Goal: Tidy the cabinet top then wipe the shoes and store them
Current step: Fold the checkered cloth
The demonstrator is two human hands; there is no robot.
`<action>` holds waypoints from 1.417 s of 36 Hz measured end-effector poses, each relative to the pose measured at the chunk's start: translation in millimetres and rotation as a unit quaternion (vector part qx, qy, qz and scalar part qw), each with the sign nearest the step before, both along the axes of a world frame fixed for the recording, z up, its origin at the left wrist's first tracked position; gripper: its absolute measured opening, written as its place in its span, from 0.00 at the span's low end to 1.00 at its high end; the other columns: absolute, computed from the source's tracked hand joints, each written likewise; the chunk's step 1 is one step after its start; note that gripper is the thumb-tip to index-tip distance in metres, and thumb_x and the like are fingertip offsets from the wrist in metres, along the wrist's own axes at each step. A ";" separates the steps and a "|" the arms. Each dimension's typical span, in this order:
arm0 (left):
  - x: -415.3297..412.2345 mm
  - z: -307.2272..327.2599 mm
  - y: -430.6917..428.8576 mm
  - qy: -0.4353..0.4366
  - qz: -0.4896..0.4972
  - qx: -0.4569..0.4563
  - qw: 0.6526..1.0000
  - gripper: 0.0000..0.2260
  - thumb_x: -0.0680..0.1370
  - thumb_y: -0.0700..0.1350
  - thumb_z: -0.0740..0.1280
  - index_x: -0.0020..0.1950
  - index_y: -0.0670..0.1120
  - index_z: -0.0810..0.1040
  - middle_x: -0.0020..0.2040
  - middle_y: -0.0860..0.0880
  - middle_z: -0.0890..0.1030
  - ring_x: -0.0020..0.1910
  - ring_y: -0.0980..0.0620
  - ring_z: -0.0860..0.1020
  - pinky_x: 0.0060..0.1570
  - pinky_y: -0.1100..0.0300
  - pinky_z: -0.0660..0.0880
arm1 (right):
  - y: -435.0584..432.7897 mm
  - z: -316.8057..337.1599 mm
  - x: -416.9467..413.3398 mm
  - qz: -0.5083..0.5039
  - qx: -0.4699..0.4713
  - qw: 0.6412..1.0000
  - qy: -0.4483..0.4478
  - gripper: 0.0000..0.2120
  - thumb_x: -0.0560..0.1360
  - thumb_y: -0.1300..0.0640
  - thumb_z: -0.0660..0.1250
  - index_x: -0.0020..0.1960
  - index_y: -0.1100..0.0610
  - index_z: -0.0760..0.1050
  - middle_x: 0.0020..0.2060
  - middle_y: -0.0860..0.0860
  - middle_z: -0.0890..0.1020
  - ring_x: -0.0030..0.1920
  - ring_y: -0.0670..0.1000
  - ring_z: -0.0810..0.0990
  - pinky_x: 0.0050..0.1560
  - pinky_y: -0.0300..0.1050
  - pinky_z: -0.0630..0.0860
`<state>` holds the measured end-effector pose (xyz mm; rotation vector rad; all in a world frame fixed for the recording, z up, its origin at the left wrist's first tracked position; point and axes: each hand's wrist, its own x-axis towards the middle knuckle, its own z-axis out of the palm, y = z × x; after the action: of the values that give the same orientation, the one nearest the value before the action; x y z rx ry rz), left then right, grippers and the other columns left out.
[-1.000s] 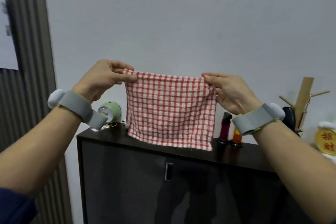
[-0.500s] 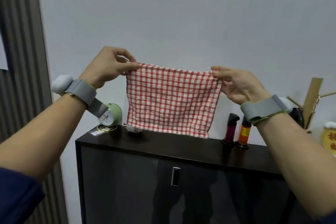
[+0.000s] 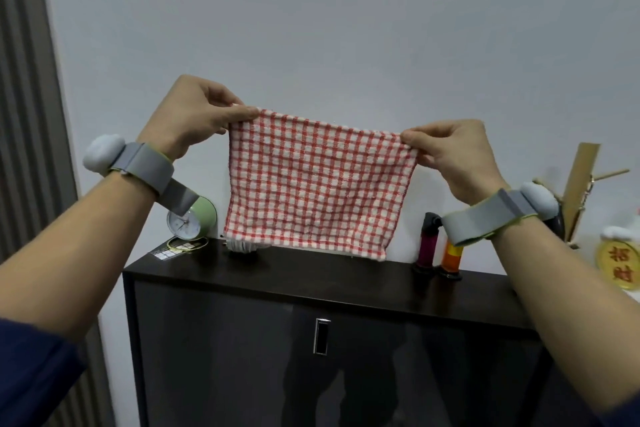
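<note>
So the person is holding one red checked cloth (image 3: 318,184) up flat, left hand (image 3: 194,114) pinching the top left corner and right hand (image 3: 453,152) pinching the top right, fingers curled on the fabric. Its long side is running left to right, sloping down a bit toward the right hand. It's hanging just above the dark cabinet top (image 3: 311,274), which is sitting straight below its bottom edge, so I'm guessing it's going down to wipe. Up there I'm counting one green clock (image 3: 192,222) by the left hand, two small bottles (image 3: 429,243) by the right, one wooden rack (image 3: 578,184). Not seeing any shoes.
</note>
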<state>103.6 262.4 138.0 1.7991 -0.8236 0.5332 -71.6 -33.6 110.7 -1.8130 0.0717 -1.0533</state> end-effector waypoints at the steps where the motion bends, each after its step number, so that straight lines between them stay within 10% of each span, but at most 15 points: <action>1: 0.3 0.1 1.2 -0.001 0.002 0.003 1.000 0.12 0.70 0.52 0.76 0.44 0.44 0.84 0.42 0.47 0.85 0.43 0.51 0.82 0.44 0.56 0.80 | -0.4 0.7 -1.7 0.001 -0.030 0.999 0.028 0.06 0.75 0.60 0.72 0.46 0.64 0.83 0.40 0.57 0.86 0.44 0.54 0.86 0.47 0.47 0.83; 11: -7.8 -0.9 5.8 0.011 -0.003 0.041 0.999 0.13 0.69 0.53 0.77 0.42 0.43 0.85 0.38 0.46 0.84 0.37 0.53 0.77 0.39 0.58 0.75 | 2.3 -5.2 -1.4 -0.107 -0.219 0.957 0.158 0.14 0.80 0.52 0.66 0.41 0.60 0.81 0.35 0.51 0.82 0.36 0.48 0.77 0.40 0.44 0.75; 21: -15.0 -18.1 11.3 0.048 0.016 0.105 0.993 0.15 0.73 0.57 0.73 0.40 0.45 0.84 0.44 0.45 0.85 0.50 0.46 0.80 0.54 0.47 0.76 | 16.0 -13.3 2.0 -0.104 -0.106 0.974 0.173 0.21 0.83 0.52 0.56 0.50 0.72 0.72 0.39 0.57 0.74 0.39 0.56 0.73 0.53 0.68 0.77; 24: -15.8 -27.6 6.2 0.085 -0.009 0.099 0.991 0.16 0.78 0.55 0.68 0.45 0.42 0.83 0.47 0.42 0.85 0.52 0.40 0.81 0.57 0.46 0.79 | 23.6 -18.7 2.3 -0.141 -0.119 0.967 0.177 0.18 0.82 0.54 0.58 0.46 0.69 0.74 0.38 0.61 0.80 0.39 0.63 0.81 0.47 0.63 0.81; 28: -22.5 -40.2 -7.3 0.128 0.000 0.081 0.988 0.17 0.82 0.52 0.64 0.47 0.37 0.78 0.41 0.40 0.82 0.36 0.45 0.82 0.34 0.55 0.82 | 28.5 -27.0 2.9 -0.154 -0.116 0.965 0.176 0.12 0.79 0.59 0.65 0.42 0.66 0.81 0.37 0.60 0.84 0.39 0.58 0.84 0.40 0.51 0.83; 33: -29.6 -59.1 -24.5 0.107 0.079 0.160 0.978 0.16 0.80 0.54 0.66 0.43 0.42 0.80 0.41 0.44 0.84 0.41 0.46 0.83 0.46 0.48 0.82 | 27.3 -30.4 9.4 -0.114 -0.028 0.970 0.211 0.12 0.76 0.59 0.71 0.41 0.69 0.81 0.37 0.62 0.85 0.37 0.60 0.85 0.42 0.61 0.83; 38: -50.2 -68.8 -44.0 0.180 0.005 0.096 0.979 0.14 0.82 0.47 0.64 0.41 0.38 0.77 0.34 0.41 0.80 0.23 0.47 0.80 0.21 0.60 0.75 | 32.3 -25.6 5.7 -0.092 0.017 0.974 0.205 0.15 0.76 0.58 0.72 0.46 0.72 0.80 0.42 0.64 0.85 0.42 0.62 0.85 0.46 0.63 0.82; 44: -72.2 -71.0 -65.1 0.226 -0.116 0.027 0.967 0.12 0.81 0.45 0.66 0.41 0.38 0.76 0.31 0.42 0.81 0.24 0.47 0.80 0.23 0.60 0.76 | 44.0 -27.3 0.5 -0.025 0.003 0.983 0.182 0.11 0.77 0.57 0.70 0.45 0.67 0.82 0.39 0.59 0.85 0.35 0.54 0.85 0.31 0.43 0.81; 51: -92.0 -64.5 -85.8 0.196 -0.156 0.018 0.968 0.12 0.79 0.45 0.70 0.42 0.36 0.79 0.34 0.38 0.83 0.30 0.43 0.83 0.31 0.54 0.81 | 65.8 -34.2 1.1 0.008 -0.073 0.987 0.146 0.12 0.78 0.55 0.69 0.42 0.62 0.83 0.35 0.57 0.85 0.34 0.53 0.84 0.31 0.43 0.78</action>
<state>11.5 176.6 73.5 1.6874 -0.8179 -0.0449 -70.4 32.2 76.5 -2.0874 0.1609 -0.7923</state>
